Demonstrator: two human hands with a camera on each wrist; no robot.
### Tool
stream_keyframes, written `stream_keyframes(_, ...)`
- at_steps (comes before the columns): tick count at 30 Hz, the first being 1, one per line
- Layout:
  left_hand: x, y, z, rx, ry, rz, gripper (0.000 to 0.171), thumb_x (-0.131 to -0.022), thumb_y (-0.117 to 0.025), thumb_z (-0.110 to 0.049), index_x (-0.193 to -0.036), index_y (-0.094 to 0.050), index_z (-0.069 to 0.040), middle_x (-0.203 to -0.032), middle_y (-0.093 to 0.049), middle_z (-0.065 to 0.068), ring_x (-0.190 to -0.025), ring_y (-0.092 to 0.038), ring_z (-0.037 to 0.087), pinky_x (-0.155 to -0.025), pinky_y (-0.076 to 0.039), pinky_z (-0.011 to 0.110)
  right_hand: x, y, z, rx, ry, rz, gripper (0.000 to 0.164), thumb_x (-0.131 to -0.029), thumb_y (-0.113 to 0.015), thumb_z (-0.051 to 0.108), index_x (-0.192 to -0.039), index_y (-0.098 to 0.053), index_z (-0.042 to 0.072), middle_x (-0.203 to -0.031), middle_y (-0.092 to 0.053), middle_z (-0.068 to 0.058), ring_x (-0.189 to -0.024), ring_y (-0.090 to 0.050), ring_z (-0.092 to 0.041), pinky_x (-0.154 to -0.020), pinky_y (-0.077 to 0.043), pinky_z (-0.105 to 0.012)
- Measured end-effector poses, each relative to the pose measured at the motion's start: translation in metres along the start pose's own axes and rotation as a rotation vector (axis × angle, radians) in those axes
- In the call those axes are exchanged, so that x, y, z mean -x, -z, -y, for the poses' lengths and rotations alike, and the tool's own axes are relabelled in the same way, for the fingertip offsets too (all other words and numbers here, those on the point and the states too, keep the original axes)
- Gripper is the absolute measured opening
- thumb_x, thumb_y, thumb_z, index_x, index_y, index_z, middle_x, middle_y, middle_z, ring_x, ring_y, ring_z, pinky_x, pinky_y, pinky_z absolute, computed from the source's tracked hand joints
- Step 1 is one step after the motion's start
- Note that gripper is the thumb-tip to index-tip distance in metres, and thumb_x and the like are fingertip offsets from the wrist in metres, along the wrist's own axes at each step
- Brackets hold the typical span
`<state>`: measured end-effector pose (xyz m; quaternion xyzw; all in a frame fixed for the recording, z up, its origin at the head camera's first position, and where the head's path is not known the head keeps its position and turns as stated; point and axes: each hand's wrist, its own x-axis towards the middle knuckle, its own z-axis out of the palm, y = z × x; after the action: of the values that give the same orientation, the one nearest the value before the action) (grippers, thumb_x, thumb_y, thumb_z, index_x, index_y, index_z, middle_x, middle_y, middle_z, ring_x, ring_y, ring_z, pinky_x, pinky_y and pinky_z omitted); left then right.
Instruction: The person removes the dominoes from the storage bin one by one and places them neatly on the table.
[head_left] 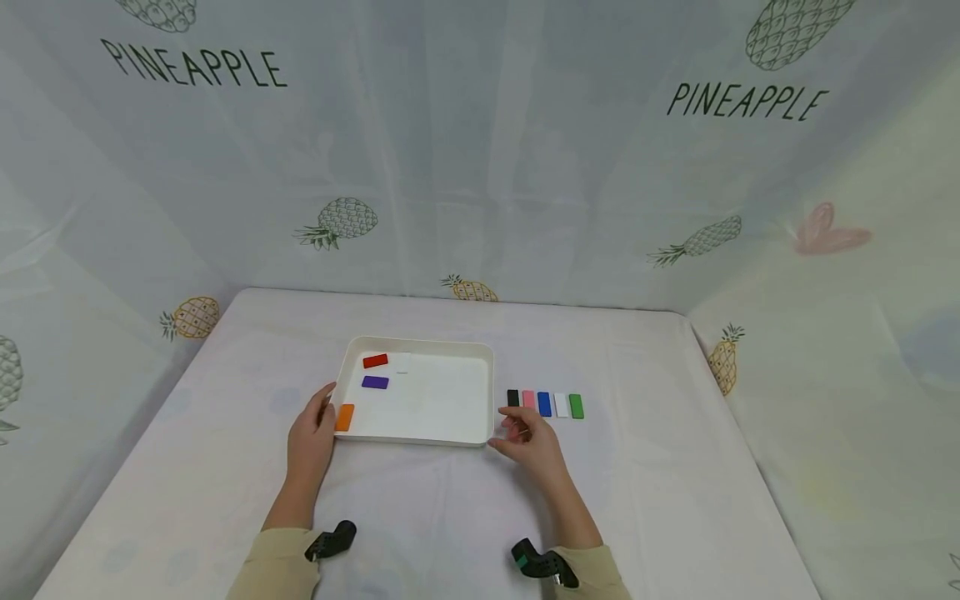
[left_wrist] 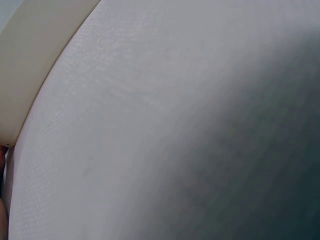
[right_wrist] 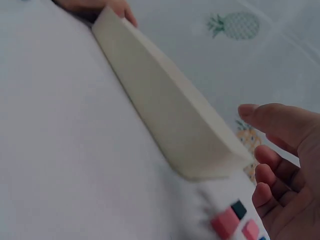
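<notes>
A shallow white tray lies on the table. My left hand grips its left side, and fingers show over that end in the right wrist view. Within the tray are a red block, a purple block and, close to the left hand, an orange block. A faint white piece is beside the red one. By the front right corner is my right hand, holding nothing, thumb extended and fingers loosely bent. Behind its fingers stands a row with a black block and a pink block.
The row continues rightward with a blue block, a white block and a green block. A white cloth covers the table. Pineapple-print curtains hang behind it and along both sides.
</notes>
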<state>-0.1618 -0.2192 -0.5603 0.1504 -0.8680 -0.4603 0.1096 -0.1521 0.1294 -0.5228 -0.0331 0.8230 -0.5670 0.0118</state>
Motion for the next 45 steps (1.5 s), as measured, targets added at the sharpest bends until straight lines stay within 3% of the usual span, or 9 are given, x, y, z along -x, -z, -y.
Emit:
stream_keyframes(3, 0.000, 0.001, 0.001, 0.003, -0.001, -0.002, 0.044, -0.104, -0.037, -0.025, -0.146, -0.046, -0.015, -0.131, -0.056, 0.017, -0.111, -0.052, 0.032, -0.098, -0.044, 0.051, -0.001, -0.012, 0.011, -0.049, 0.027, 0.050, 0.047, -0.073, -0.083, 0.002, -0.116, -0.066, -0.001, -0.096, -0.062, -0.014, -0.077, -0.050, -0.018, -0.062, -0.042, -0.020)
stream_keyframes(9, 0.000, 0.004, 0.002, 0.022, -0.017, -0.009, 0.044, -0.104, -0.037, -0.024, -0.145, -0.047, -0.014, -0.130, -0.057, 0.017, -0.110, -0.052, 0.031, -0.096, -0.044, 0.050, -0.005, -0.040, 0.030, -0.100, 0.086, 0.149, 0.044, -0.075, -0.081, -0.001, -0.116, -0.065, -0.003, -0.096, -0.061, -0.019, -0.079, -0.054, -0.033, -0.063, -0.043, -0.020)
stream_keyframes(16, 0.001, 0.002, 0.000, 0.034, -0.035, -0.003, 0.043, -0.104, -0.038, -0.024, -0.144, -0.048, -0.014, -0.129, -0.058, 0.017, -0.109, -0.053, 0.031, -0.096, -0.045, 0.049, -0.003, -0.065, 0.045, -0.098, 0.118, 0.224, 0.044, -0.076, -0.082, 0.009, -0.116, -0.066, 0.002, -0.100, -0.062, -0.017, -0.080, -0.053, -0.019, -0.067, -0.046, -0.020)
stream_keyframes(24, 0.000, 0.001, 0.000, 0.024, -0.030, -0.010, 0.043, -0.103, -0.039, -0.022, -0.144, -0.048, -0.013, -0.127, -0.059, 0.016, -0.108, -0.053, 0.031, -0.095, -0.045, 0.049, -0.010, -0.095, 0.060, -0.070, 0.172, 0.314, 0.043, -0.077, -0.082, 0.010, -0.116, -0.067, 0.004, -0.099, -0.064, -0.013, -0.078, -0.052, -0.010, -0.070, -0.048, -0.021)
stream_keyframes(32, -0.002, 0.001, 0.003, 0.014, -0.028, -0.009, 0.042, -0.104, -0.039, -0.023, -0.144, -0.048, -0.015, -0.125, -0.060, 0.015, -0.107, -0.054, 0.029, -0.094, -0.046, 0.048, -0.026, -0.117, 0.072, -0.049, 0.178, 0.352, 0.040, -0.078, -0.082, 0.009, -0.115, -0.068, 0.004, -0.100, -0.064, -0.013, -0.078, -0.053, -0.009, -0.071, -0.048, -0.021)
stream_keyframes(45, -0.004, 0.003, 0.001, 0.034, -0.044, 0.005, 0.041, -0.103, -0.041, -0.019, -0.142, -0.050, -0.012, -0.126, -0.061, 0.016, -0.108, -0.055, 0.029, -0.093, -0.045, 0.047, -0.050, -0.152, 0.075, 0.010, 0.179, 0.453, 0.038, -0.078, -0.082, 0.009, -0.113, -0.069, 0.003, -0.096, -0.065, -0.002, -0.080, -0.057, -0.011, -0.070, -0.049, -0.018)
